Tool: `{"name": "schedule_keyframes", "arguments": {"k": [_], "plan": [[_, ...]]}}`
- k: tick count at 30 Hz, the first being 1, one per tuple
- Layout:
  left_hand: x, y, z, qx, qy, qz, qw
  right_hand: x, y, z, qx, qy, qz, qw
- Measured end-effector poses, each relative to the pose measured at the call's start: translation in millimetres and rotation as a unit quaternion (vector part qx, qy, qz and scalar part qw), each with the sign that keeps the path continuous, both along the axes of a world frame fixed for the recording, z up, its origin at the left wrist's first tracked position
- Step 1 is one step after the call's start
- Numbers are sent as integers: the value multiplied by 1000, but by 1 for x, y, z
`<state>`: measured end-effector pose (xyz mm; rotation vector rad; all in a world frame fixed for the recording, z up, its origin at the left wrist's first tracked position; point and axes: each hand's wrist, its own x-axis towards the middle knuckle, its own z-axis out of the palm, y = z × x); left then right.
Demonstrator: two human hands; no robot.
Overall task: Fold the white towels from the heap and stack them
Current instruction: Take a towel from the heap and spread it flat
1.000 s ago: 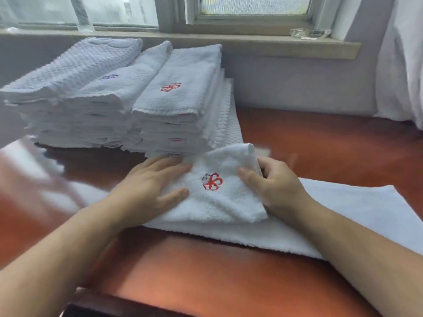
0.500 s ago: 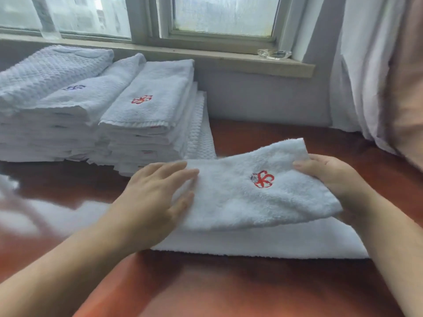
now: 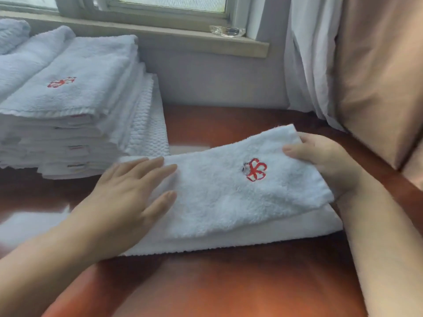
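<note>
Terry cloth is lying doubled under my hands: the white towel (image 3: 212,202) is resting lengthwise on the reddish wooden table (image 3: 229,284), just in front of the stack of folded towels (image 3: 68,101), which is standing at the table's far left below the windowsill (image 3: 160,36).

My left hand (image 3: 128,197) is pressing flat on the towel's left end, fingers straight and slightly spread, thumb out to the side, as it was half a second ago. My right hand (image 3: 320,161) is pinching the right end of the upper layer, thumb on top of the pile and the other fingers curling round the far corner and under the edge. That end is hanging a little above the lower layer, which is showing as a pale strip along the near side and at the right.

A second ago both hands were sitting close together on a short, bunched fold, with the red embroidered emblem (image 3: 255,170) between them. Now the upper layer is reaching out to the right, the emblem is lying nearer my right hand, and the two hands are well apart.

My head is also turning rightward: the stack is sliding toward the left edge of view, while the white curtain (image 3: 309,65) and the beige drape (image 3: 377,76) are filling more of the right side. A small clear glass dish (image 3: 227,31) is sitting on the sill.
</note>
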<state>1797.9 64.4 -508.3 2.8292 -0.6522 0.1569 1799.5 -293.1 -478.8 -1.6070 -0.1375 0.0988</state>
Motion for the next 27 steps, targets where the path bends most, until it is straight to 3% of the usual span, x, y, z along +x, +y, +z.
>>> {"name": "schedule_keyframes", "arguments": {"k": [3,6,9,12,17,19,21,24,27], "plan": [[1,-15,12,-40,-10,-29,999,-5,-22,9,24,-1,14,1000],[5,-30,14,-33,3,-44,999,-5,-42,2,-133,30,-53,989],[6,-43,5,4,14,-48,999,-3,-48,-9,-305,107,-94,942],[6,-47,-10,67,11,-49,996,-1,-45,-11,-354,153,-138,912],[10,-43,-17,87,6,-57,995,1,-44,-10,-440,164,-227,853],[12,-41,-18,97,3,-62,993,0,-41,-8,-505,144,-255,812],[16,-38,-17,101,8,-70,992,-1,-31,-4,-521,69,-302,795],[21,-35,-15,99,20,-84,991,0,-7,-3,-484,-105,-298,816],[21,-34,-17,106,16,-91,990,-1,19,-8,-483,-151,-192,841]]}}
